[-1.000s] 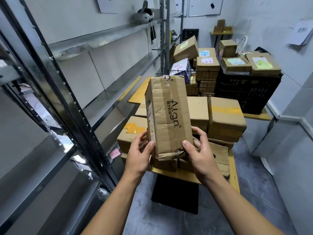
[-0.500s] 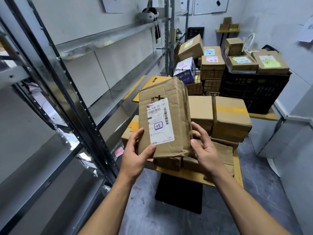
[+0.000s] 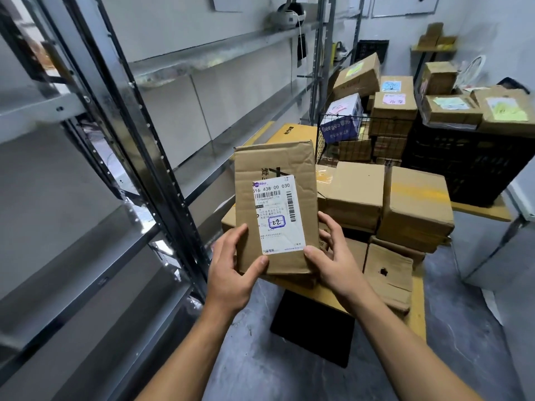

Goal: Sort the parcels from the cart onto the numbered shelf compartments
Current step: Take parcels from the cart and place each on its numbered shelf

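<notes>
I hold a flat brown cardboard parcel (image 3: 304, 169) upright in front of me, its white shipping label (image 3: 278, 215) facing me with a handwritten "22" in a box. My left hand (image 3: 231, 267) grips its lower left edge, thumb on the front. My right hand (image 3: 333, 259) grips the lower right corner, thumb on the label's bottom edge. Behind the parcel stands the yellow cart (image 3: 417, 311) stacked with several brown boxes (image 3: 414, 209). Metal shelving (image 3: 220, 53) runs along the left wall.
A wire basket (image 3: 362, 140) of parcels and a black crate (image 3: 463, 166) topped with labelled boxes stand at the back. A white headset (image 3: 286, 15) lies on the upper shelf. A black mat (image 3: 312, 328) lies on the grey floor under the cart.
I have turned the parcel round from its printed side to its label side, and both hands have shifted their hold on its lower corners. The view moved slightly closer.
</notes>
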{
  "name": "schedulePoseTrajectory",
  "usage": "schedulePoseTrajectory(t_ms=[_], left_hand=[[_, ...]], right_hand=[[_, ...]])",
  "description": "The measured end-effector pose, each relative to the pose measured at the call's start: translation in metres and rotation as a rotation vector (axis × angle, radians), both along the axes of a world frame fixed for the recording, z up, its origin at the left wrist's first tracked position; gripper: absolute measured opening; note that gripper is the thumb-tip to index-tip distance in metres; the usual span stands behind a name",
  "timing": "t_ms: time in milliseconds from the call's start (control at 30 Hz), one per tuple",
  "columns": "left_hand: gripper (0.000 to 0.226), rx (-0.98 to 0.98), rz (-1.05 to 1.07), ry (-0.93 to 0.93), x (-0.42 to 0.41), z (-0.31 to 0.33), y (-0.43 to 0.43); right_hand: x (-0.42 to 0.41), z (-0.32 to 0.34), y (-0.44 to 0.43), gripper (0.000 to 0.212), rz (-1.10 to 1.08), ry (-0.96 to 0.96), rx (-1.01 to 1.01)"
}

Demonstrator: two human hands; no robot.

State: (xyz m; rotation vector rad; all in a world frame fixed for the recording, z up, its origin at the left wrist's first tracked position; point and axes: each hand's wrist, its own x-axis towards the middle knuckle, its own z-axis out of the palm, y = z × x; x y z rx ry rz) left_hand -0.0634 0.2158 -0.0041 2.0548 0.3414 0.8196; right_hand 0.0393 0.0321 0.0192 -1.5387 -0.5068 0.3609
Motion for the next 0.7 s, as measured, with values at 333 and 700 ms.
schedulePoseTrajectory(t_ms=[333, 700], left_hand=[[0.064, 0.095, 0.155, 0.040, -0.029, 0.009, -0.013], [0.063, 0.046, 0.358, 0.164, -0.098, 0.001, -0.021]], right_hand=[[-0.007, -0.008, 0.024, 0.076, -0.020, -0.045, 0.015], [-0.046, -0.024, 0.050, 0.071, 0.164, 0.005, 0.054]])
